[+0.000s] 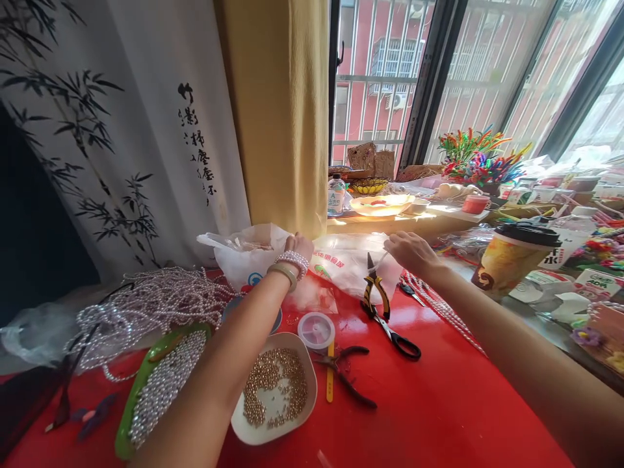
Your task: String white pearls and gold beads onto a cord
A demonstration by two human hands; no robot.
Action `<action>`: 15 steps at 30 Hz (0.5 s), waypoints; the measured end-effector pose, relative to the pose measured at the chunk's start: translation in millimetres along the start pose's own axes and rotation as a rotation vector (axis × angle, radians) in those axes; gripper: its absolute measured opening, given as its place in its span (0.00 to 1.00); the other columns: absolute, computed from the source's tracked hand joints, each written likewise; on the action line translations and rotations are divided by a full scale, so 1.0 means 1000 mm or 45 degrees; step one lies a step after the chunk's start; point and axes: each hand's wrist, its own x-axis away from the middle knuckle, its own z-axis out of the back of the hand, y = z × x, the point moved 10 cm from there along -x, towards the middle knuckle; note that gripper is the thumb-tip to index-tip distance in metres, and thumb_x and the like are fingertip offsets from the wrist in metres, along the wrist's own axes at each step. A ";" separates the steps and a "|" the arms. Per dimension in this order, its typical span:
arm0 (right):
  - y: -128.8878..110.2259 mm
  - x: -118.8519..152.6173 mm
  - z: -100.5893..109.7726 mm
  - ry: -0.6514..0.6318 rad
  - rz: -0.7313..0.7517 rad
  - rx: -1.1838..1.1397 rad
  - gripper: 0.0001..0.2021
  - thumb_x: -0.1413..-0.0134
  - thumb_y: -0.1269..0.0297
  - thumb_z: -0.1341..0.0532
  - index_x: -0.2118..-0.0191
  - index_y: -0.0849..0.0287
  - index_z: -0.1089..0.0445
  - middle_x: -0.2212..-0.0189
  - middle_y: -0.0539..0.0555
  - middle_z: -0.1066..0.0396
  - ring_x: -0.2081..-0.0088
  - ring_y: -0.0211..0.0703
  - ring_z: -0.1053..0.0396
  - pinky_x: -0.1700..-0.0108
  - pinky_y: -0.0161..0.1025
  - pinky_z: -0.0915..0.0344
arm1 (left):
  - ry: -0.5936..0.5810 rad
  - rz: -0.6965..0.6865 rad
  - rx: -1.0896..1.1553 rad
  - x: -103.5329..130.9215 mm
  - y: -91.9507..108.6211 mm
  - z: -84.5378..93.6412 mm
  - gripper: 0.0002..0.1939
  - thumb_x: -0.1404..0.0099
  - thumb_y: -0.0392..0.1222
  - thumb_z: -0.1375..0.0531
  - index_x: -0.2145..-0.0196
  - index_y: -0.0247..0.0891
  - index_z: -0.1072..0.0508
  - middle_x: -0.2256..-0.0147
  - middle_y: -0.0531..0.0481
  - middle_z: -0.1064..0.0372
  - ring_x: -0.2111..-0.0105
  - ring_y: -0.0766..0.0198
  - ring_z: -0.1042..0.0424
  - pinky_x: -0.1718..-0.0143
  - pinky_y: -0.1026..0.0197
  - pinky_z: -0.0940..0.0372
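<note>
Both arms reach forward over the red table. My left hand [299, 247], with a pearl bracelet [294, 259] and a bangle on its wrist, is closed at the left edge of a white plastic bag [346, 250] with red lettering. My right hand [412, 250] pinches the same bag at its right edge, so the bag spreads between them. A second white bag [238, 257] lies left of my left hand. Yellow-black pliers [375, 286] rest against the lettered bag's front, by black-handled scissors [400, 341].
Nearer are a white tray of gold beads [312, 393], a green tray of silver beads [121, 416], a round clear case [316, 331] and dark-handled pliers [348, 377]. Pearl strands [160, 299] heap at left. A lidded paper cup [511, 260] stands at right before a cluttered sill.
</note>
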 end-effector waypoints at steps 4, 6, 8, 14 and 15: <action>-0.026 0.032 0.016 0.248 -0.247 -0.118 0.14 0.44 0.68 0.54 0.56 0.67 0.39 0.58 0.63 0.37 0.57 0.49 0.41 0.57 0.42 0.47 | -0.005 -0.022 0.035 0.007 0.001 -0.004 0.15 0.43 0.29 0.55 0.67 0.26 0.29 0.68 0.35 0.34 0.60 0.54 0.41 0.65 0.56 0.46; -0.043 0.050 0.001 0.152 -0.418 -0.266 0.17 0.45 0.58 0.53 0.57 0.66 0.39 0.61 0.63 0.37 0.60 0.50 0.40 0.62 0.41 0.44 | -0.006 -0.030 0.046 0.008 0.001 -0.003 0.15 0.43 0.29 0.55 0.67 0.26 0.29 0.68 0.35 0.34 0.60 0.54 0.41 0.65 0.56 0.46; -0.062 0.061 -0.022 -0.019 -0.517 -0.408 0.22 0.49 0.51 0.51 0.57 0.66 0.39 0.60 0.63 0.37 0.59 0.51 0.39 0.64 0.41 0.42 | -0.004 -0.030 0.049 0.009 0.002 -0.001 0.15 0.43 0.28 0.55 0.68 0.25 0.29 0.68 0.34 0.34 0.60 0.54 0.41 0.65 0.56 0.46; -0.060 0.066 -0.054 -0.339 -0.608 -0.763 0.26 0.53 0.57 0.47 0.50 0.67 0.45 0.60 0.64 0.34 0.63 0.48 0.33 0.69 0.37 0.42 | -0.004 -0.010 0.047 0.015 0.000 0.001 0.15 0.42 0.29 0.55 0.67 0.26 0.29 0.67 0.33 0.33 0.58 0.52 0.41 0.64 0.54 0.45; -0.052 0.068 -0.054 -0.377 -0.578 -0.828 0.25 0.55 0.58 0.45 0.51 0.66 0.44 0.62 0.62 0.32 0.65 0.48 0.33 0.69 0.36 0.42 | -0.007 -0.002 0.051 0.015 -0.001 0.000 0.15 0.42 0.29 0.54 0.67 0.26 0.29 0.66 0.33 0.33 0.58 0.52 0.41 0.63 0.54 0.45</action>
